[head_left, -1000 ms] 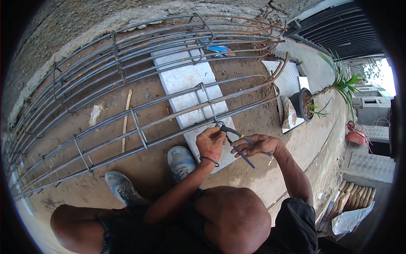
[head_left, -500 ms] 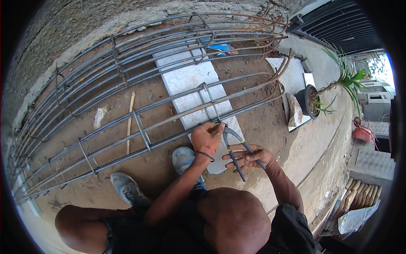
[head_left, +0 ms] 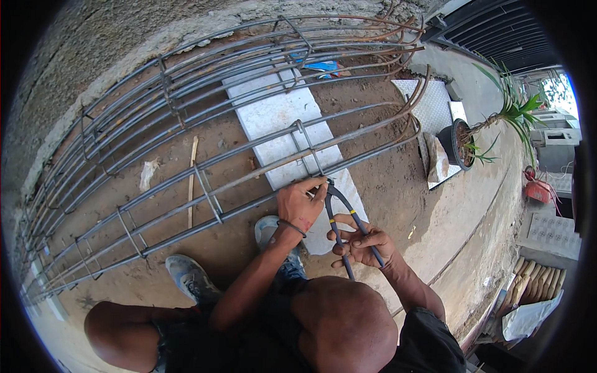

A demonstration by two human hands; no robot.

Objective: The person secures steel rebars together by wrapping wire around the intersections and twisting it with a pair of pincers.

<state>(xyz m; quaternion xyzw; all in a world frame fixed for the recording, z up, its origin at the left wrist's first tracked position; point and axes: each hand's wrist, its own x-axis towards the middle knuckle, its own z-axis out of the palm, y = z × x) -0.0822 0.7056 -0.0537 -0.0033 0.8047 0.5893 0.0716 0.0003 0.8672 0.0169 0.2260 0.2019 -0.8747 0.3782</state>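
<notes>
A pair of pincers with dark handles and yellow bands has its jaws up against the near bar of a rebar cage, beside a square stirrup. Around the handles curl the fingers of my right hand, which keeps them spread apart. My left hand is closed in a pinch on that same bar, right by the jaws. What its fingertips hold is too small to make out. Below the cage there is a pale slab.
Another rebar cage runs along the rough wall. Its hooked bar ends stick out to the right. A potted plant stands by a patterned metal plate. A wooden strip lies on the soil, and a red object is far right.
My right hand has curled its fingers further round the pincers' handles, whose ends have moved toward me. My left hand stays at the bar beside the jaws, shifted only slightly.
</notes>
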